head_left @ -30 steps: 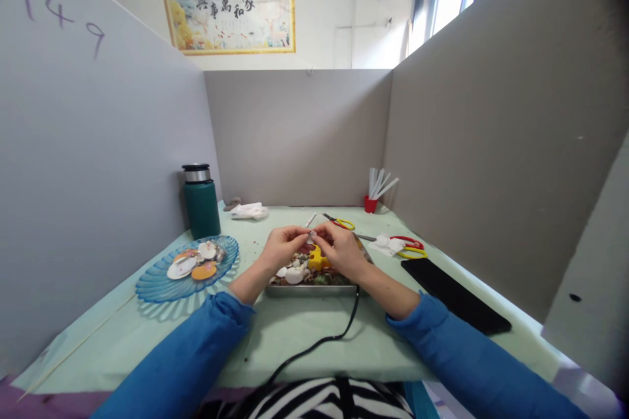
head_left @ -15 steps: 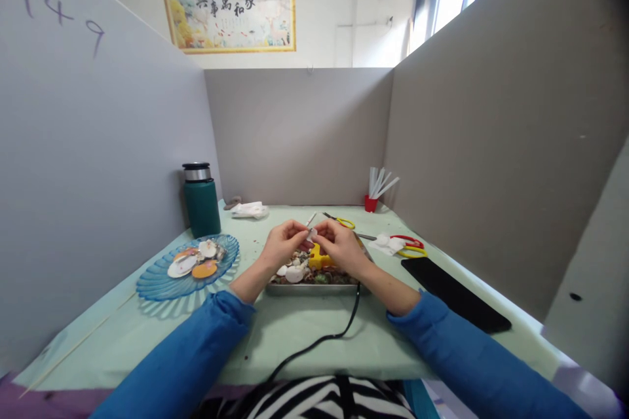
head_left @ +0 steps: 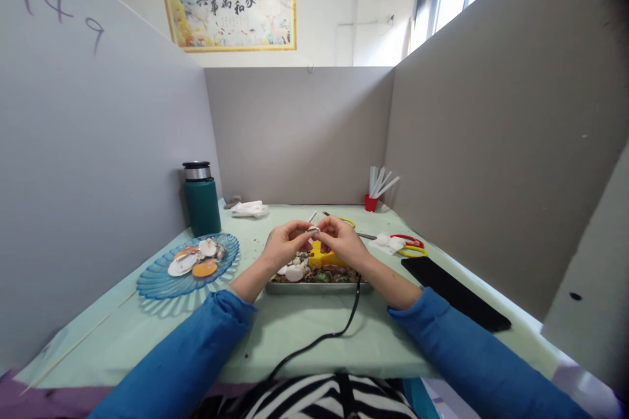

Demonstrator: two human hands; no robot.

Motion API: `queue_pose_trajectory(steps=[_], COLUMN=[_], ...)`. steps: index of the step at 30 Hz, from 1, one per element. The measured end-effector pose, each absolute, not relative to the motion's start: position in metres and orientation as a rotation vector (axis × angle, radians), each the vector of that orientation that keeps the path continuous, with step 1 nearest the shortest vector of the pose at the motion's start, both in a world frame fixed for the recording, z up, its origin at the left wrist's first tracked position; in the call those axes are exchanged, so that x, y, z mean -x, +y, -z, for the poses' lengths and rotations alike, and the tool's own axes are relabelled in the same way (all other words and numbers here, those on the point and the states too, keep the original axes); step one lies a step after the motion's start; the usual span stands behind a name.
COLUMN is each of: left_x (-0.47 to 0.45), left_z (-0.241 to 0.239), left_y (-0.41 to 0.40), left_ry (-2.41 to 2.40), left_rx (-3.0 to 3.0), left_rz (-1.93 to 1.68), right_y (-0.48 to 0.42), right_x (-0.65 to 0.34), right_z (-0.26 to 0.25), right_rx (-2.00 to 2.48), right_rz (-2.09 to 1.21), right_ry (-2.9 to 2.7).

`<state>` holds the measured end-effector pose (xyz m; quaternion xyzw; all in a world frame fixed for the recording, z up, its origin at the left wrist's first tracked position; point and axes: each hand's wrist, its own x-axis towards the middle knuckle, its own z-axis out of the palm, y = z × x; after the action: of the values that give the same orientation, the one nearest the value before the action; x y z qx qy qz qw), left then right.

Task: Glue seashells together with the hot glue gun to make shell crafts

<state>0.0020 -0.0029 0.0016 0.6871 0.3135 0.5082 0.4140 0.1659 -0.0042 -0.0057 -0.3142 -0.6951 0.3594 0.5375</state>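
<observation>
My left hand (head_left: 285,240) and my right hand (head_left: 341,241) meet above the tray, fingertips pinched together. Between them is a small pale piece (head_left: 313,229) that looks like a white shell; the fingers cover most of it. Under the hands, a metal tray (head_left: 314,289) holds several shells (head_left: 295,273), some white and others brown or greenish. A yellow glue gun (head_left: 322,256) lies on these shells, partly hidden by my right hand. From the tray's right side its black cord (head_left: 324,338) runs toward my body.
At left, a blue scalloped plate (head_left: 152,280) carries shells, with a green bottle (head_left: 201,206) behind. White glue sticks (head_left: 378,182) stand in a red cup (head_left: 371,203). Scissors (head_left: 413,247), crumpled tissue (head_left: 387,243) and a black phone (head_left: 455,293) lie right. Grey partitions (head_left: 299,137) enclose the table.
The fingers have turned the small white piece, so that it now shows flatter and edge-on between the fingertips. My right hand has shifted slightly; the things on the table stay put.
</observation>
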Motion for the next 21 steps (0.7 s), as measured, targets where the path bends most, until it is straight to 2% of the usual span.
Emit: queue_pose_trajectory(steps=[21], left_x=[-0.0003], left_z=[-0.0050], left_y=[-0.0079], left_ry=[0.712], left_rx=[-1.630], left_rz=[-1.328], right_y=[-0.0142], right_x=[-0.1649], right_z=[0.0057], right_rx=[0.796], right_rz=[-0.584], right_ry=[-1.792])
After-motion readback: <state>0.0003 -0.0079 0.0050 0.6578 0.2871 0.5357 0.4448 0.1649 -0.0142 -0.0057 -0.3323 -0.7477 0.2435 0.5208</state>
